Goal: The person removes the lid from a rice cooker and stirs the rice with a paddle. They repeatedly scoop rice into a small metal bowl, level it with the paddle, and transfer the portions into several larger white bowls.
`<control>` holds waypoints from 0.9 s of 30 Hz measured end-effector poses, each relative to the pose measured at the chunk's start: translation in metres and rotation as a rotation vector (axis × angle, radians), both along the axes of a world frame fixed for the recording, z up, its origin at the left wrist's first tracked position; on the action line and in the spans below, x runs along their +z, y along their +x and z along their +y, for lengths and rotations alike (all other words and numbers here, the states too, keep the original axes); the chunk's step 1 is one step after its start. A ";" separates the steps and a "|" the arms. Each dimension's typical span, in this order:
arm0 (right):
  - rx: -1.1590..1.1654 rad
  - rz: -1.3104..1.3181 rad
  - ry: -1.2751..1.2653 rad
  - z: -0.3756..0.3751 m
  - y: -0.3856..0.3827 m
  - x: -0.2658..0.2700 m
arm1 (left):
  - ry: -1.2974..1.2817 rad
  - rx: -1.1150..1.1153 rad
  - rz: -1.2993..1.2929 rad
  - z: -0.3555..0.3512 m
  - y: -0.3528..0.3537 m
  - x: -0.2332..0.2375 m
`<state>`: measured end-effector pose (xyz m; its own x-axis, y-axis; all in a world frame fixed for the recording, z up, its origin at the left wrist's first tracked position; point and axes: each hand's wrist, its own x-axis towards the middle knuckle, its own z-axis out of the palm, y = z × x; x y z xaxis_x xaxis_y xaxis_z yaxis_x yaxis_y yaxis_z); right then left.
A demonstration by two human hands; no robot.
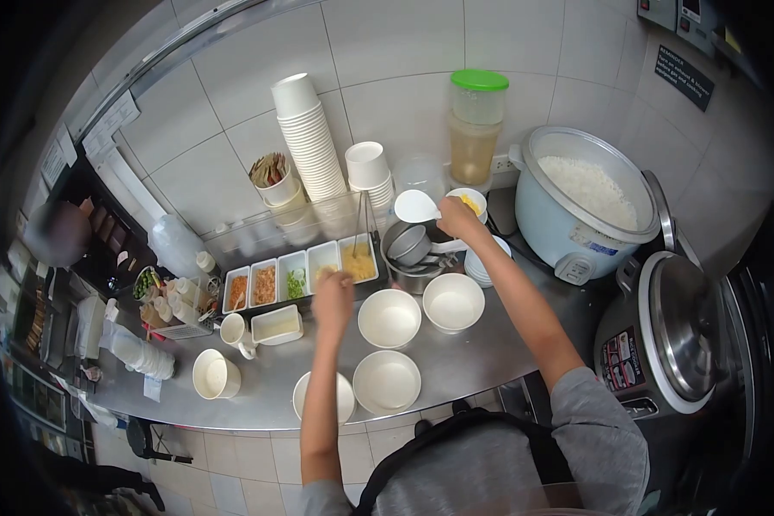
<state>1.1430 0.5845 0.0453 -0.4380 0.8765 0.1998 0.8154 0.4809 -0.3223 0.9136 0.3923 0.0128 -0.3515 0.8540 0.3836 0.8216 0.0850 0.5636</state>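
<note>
My right hand (458, 217) is closed round the handle of a white paddle (415, 206), held above a metal pot (410, 249) with a small pan in it. Behind that hand stands a small bowl with yellow food (470, 204). My left hand (332, 297) is over the front of the topping trays (294, 273), near the yellow shreds (359, 261); its fingers are blurred, and what they hold cannot be made out. Between and below my hands stand white bowls (390, 318), one of them (323, 397) partly behind my left forearm.
An open rice cooker (589, 185) and a lidded cooker (662, 344) stand at the right. Tall cup stacks (312, 142) line the wall. A cup (217, 374), a mug (234, 329) and a bottle basket (179, 308) are at the left. Another person stands far left.
</note>
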 end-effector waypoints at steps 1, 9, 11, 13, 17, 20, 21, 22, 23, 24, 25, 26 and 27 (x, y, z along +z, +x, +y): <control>-0.032 -0.026 -0.019 -0.013 0.003 0.016 | -0.023 -0.077 0.093 0.032 0.008 -0.012; -0.141 -0.113 0.000 -0.028 0.067 0.055 | -0.747 0.008 -0.286 0.167 0.061 -0.037; -0.145 -0.138 0.029 -0.023 0.080 0.053 | -0.712 0.010 -0.521 0.180 0.055 -0.053; -0.133 -0.206 0.081 -0.020 0.089 0.051 | -0.712 0.034 -0.685 0.191 0.048 -0.058; -0.060 -0.285 0.099 -0.006 0.084 0.049 | -0.484 0.052 -0.724 0.174 0.058 -0.017; 0.061 -0.267 0.074 0.011 0.062 0.030 | -0.514 -0.012 -0.475 0.195 0.014 -0.038; 0.100 -0.261 0.081 0.017 0.049 0.020 | -0.469 0.019 -0.394 0.186 0.013 -0.024; 0.138 -0.254 0.078 0.022 0.035 0.010 | -0.426 0.051 -0.317 0.167 0.017 0.001; 0.177 -0.250 0.074 0.027 0.021 0.000 | -0.385 0.083 -0.241 0.152 0.019 0.016; 0.209 -0.265 0.033 0.029 0.008 -0.008 | -0.358 0.117 -0.176 0.146 0.017 0.019; 0.242 -0.280 -0.008 0.031 -0.005 -0.015 | -0.332 0.152 -0.111 0.141 0.014 0.021; 0.274 -0.295 -0.048 0.032 -0.013 -0.022 | -0.307 0.187 -0.044 0.135 0.011 0.023; 0.279 -0.288 -0.056 0.036 -0.020 -0.034 | -0.311 0.205 -0.028 0.129 0.013 0.030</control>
